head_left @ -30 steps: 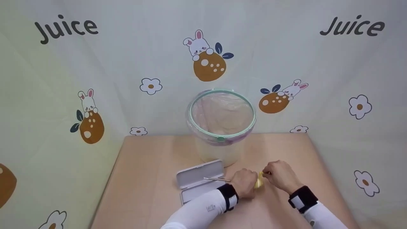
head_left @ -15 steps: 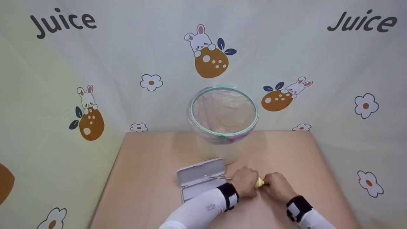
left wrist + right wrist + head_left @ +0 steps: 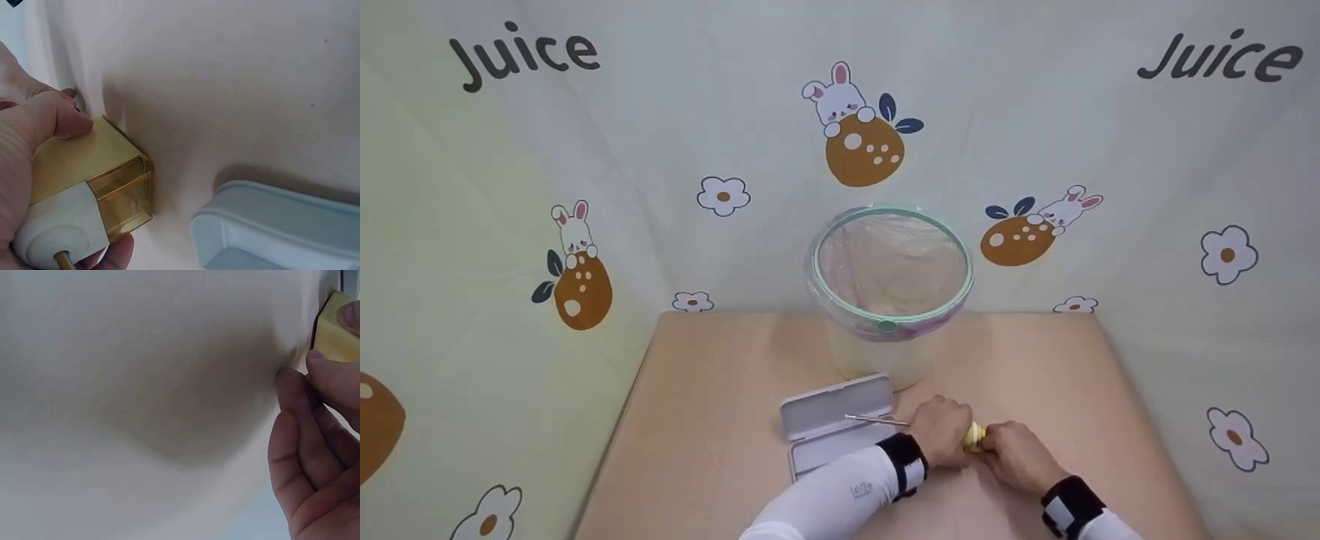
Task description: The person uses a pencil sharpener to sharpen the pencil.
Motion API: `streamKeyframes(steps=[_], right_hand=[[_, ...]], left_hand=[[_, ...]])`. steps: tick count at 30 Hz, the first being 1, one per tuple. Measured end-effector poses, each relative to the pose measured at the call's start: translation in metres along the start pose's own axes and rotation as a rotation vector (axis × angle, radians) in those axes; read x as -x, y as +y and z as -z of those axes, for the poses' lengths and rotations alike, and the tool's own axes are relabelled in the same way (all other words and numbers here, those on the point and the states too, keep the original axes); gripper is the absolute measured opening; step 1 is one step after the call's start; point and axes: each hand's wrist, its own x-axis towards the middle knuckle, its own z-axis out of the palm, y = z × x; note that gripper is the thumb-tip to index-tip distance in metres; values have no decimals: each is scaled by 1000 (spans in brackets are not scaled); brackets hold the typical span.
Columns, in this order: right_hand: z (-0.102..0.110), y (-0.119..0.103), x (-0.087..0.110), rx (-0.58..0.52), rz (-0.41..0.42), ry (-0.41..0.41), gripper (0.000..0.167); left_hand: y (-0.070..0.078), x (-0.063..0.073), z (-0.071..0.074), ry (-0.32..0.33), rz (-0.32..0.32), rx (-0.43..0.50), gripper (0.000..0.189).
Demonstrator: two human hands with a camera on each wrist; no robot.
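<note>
My left hand (image 3: 943,429) grips a yellow and white crank pencil sharpener (image 3: 93,154), thumb over its top and fingertips underneath. The sharpener has a see-through amber drawer (image 3: 126,199) and a rounded white front. Out of that front, to the left, sticks a thin pencil (image 3: 876,420), its free end over the open case. At the sharpener's other end, my right hand (image 3: 1020,454) pinches the small crank between thumb and forefinger; the fingers mostly hide the crank. In the right wrist view, a yellow side of the sharpener (image 3: 332,340) shows beyond the thumb.
A grey pencil case (image 3: 834,409) lies open on the table (image 3: 720,420), just left of my left hand. Behind it stands a bin (image 3: 877,356) with a green rim and a clear bag liner. A printed cloth (image 3: 735,112) encloses the table's back and sides.
My right hand has swung downward around the sharpener's end with the crank, from a higher spot a second ago. The left hand, sharpener and pencil have stayed in place.
</note>
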Motion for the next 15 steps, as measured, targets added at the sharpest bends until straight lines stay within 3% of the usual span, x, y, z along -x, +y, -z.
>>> streamKeyframes(steps=[9,15], right_hand=[[16,-15,4,-36,-47,-151,23],[37,-24,5,-97,-9,-115,25]], left_hand=[[5,1,-2,17,19,5,44],[3,2,1,30,14,-15,44]])
